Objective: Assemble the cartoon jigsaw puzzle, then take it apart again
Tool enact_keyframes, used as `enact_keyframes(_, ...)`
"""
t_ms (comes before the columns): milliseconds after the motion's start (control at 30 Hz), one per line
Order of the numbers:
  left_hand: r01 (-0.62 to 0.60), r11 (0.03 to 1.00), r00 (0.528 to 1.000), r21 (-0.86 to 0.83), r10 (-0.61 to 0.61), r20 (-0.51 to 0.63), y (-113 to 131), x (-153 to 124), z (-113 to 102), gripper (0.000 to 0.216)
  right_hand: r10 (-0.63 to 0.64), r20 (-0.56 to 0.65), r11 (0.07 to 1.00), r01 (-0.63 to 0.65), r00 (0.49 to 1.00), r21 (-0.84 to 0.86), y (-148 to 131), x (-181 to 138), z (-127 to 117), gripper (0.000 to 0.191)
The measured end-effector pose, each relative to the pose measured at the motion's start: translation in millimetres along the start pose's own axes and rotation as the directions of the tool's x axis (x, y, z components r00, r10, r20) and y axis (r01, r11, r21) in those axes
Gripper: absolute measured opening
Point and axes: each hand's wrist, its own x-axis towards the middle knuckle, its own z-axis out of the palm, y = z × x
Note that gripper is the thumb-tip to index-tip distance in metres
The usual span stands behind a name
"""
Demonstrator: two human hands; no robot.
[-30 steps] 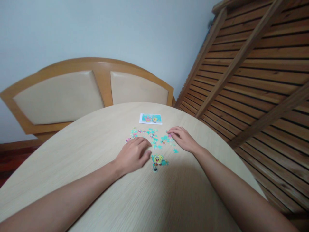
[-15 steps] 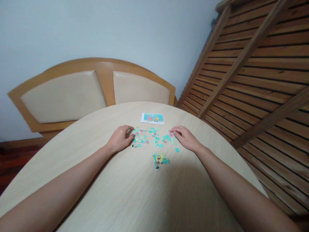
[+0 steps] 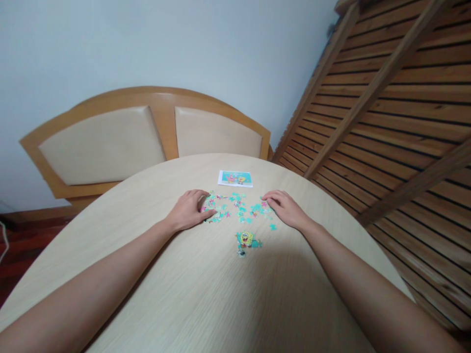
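The left hand [image 3: 189,210] has shifted. A second ago it lay nearer the person, over the middle of the pile and just beside the small joined patch of puzzle with the yellow cartoon figure [image 3: 247,240]. Now it sits at the left edge of the scattered turquoise and pink jigsaw pieces [image 3: 235,208]. That leaves the joined patch uncovered and alone on the near side, a little apart from the loose pieces. I take it the work has turned from the patch to picking through the loose pieces at the left.

The right hand [image 3: 285,208] has hardly stirred. It lies palm down at the right edge of the scatter, fingers stretched loosely with their tips on the pieces, gripping nothing that I can see.

The left hand is half curled, knuckles up, with the thumb reaching in against the pieces. Whether a piece is pinched under the fingers I cannot tell. Both forearms run long and low across the pale round wooden table [image 3: 221,304].

Beyond the scatter lies a small printed picture card [image 3: 235,178]. Behind the table stands a curved wooden padded backrest [image 3: 110,142], and to the right a brown slatted wooden frame [image 3: 397,113].
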Motion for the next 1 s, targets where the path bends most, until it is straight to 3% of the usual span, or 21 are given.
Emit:
enact_keyframes(100, 0.021, 0.998, 1.000, -0.063, -0.020, 0.012, -1.1, 1.4, -1.9, 0.065, 0.003, 0.001, 1.000, -0.003, 1.000, 0.006, 0.3, 0.1, -0.1, 0.028)
enact_keyframes(200, 0.038, 0.972, 0.997, -0.233, -0.022, 0.071, -6.8, 3.2, -8.9, 0.058, 0.001, 0.001, 1.000, -0.001, 1.000, 0.011, 0.8, 0.3, -0.1, 0.029)
enact_keyframes(333, -0.043, 0.905, 0.969, -0.424, 0.141, 0.202, -15.4, 3.0, -23.0, 0.042, -0.006, 0.002, 1.000, 0.006, 1.000, 0.019, 1.9, 0.4, 0.4, 0.028)
enact_keyframes(467, -0.122, 0.921, 0.922, -0.369, 0.243, 0.302, -19.5, 1.4, -28.6, 0.037, -0.014, 0.001, 1.000, 0.014, 1.000, 0.026, 2.1, 0.6, 0.7, 0.028)
enact_keyframes(767, -0.172, 0.936, 0.908, -0.306, 0.271, 0.319, -23.4, 3.0, -24.2, 0.035, -0.057, -0.020, 0.998, 0.057, 0.998, -0.024, -10.8, -0.3, -2.5, 0.027)
enact_keyframes(1000, -0.271, 0.888, 0.904, -0.371, 0.367, 0.218, -11.6, 3.9, -26.2, 0.025, -0.079, -0.067, 0.994, 0.074, 0.995, -0.083, -26.7, -4.4, -5.1, 0.026)
